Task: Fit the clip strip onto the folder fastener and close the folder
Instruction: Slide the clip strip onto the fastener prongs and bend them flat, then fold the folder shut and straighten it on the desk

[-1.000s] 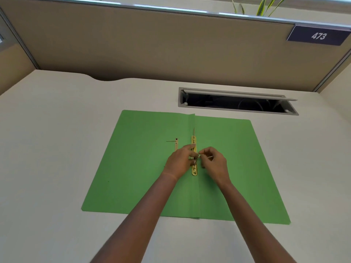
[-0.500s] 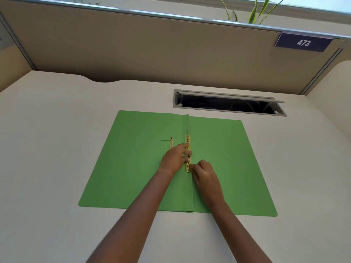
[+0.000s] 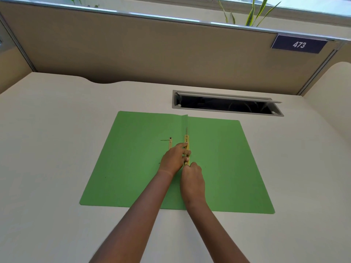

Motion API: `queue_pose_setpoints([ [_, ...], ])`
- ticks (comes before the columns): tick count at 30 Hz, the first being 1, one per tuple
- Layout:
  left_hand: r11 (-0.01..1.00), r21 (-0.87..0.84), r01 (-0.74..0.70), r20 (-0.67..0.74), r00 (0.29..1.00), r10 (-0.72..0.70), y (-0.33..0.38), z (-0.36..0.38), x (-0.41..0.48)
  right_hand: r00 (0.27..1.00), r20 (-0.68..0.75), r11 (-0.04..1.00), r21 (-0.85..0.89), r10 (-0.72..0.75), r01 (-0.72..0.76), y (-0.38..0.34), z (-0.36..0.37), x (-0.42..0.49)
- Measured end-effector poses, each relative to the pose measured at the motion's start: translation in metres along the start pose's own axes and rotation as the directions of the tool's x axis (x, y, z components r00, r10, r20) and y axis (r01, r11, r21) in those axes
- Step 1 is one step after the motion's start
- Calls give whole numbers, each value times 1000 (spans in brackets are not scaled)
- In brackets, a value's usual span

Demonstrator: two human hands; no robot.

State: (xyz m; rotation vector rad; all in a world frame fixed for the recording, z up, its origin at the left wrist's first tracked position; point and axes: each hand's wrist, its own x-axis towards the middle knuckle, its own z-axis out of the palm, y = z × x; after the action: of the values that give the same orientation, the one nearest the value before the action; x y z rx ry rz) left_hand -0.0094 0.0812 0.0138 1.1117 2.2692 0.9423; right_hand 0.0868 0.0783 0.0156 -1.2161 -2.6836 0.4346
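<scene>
Folder (image 3: 133, 158) count is one: a green card folder lying open and flat on the pale desk (image 3: 47, 149), its centre fold running away from the person. Along that fold lies one yellow clip strip (image 3: 186, 143), lengthwise just right of the crease, with a thin metal prong (image 3: 186, 130) standing up at its far end. One second small yellowish metal piece (image 3: 170, 144) sits on the left leaf, just beside the left hand, partly hidden by it. Two bare hands are in the head view. The left hand (image 3: 175, 160) lies across the fold with fingers (image 3: 187, 152) bent and pressed down onto the middle of the strip. The right hand (image 3: 192, 179) is closed, its fingertips bunched at the near end of the strip and touching it; whether they pinch the strip or only push on it I cannot tell. Beyond the folder is one open cable slot (image 3: 226, 106) in the desk. One dark sign (image 3: 299, 44) on the partition (image 3: 133, 50) reads "473". Two plants show above the partition: long striped leaves (image 3: 252, 12) at right, smaller leaves (image 3: 75, 0) at left.
</scene>
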Motion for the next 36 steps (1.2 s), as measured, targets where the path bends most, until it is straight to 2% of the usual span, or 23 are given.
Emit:
queue_pose_setpoints([
  [9,997,67,-33,0,999,33,-1,2,0,985,-90,989,3,-145,146,26,-1,-17],
  [12,996,78,-52,13,999,52,-3,1,-1,990,-20,989,54,-139,140,40,-5,-18],
  [16,991,102,-83,-9,996,84,-8,0,-7,991,-41,982,132,-130,134,55,-11,-23],
  [18,986,134,-99,-63,992,109,-12,-2,-15,991,-69,980,151,-118,128,64,-13,-25],
  [20,978,184,-102,-188,973,137,-18,-7,-22,989,-100,979,161,-111,126,70,-14,-26],
  [22,971,237,-31,-333,936,112,-29,-16,-28,987,-111,981,142,-114,129,77,-11,-25],
  [24,943,312,113,-417,908,29,-42,-30,-33,990,-83,988,100,-113,121,81,-8,-24],
  [26,880,372,295,-431,895,-118,-55,-45,-38,993,-21,992,52,-113,114,85,-3,-24],
  [29,781,372,502,-443,835,-325,-73,-68,-46,991,46,992,1,-125,125,90,3,-23],
  [36,700,240,673,-522,697,-491,-87,-91,-53,990,71,992,-5,-123,123,93,6,-21],
])
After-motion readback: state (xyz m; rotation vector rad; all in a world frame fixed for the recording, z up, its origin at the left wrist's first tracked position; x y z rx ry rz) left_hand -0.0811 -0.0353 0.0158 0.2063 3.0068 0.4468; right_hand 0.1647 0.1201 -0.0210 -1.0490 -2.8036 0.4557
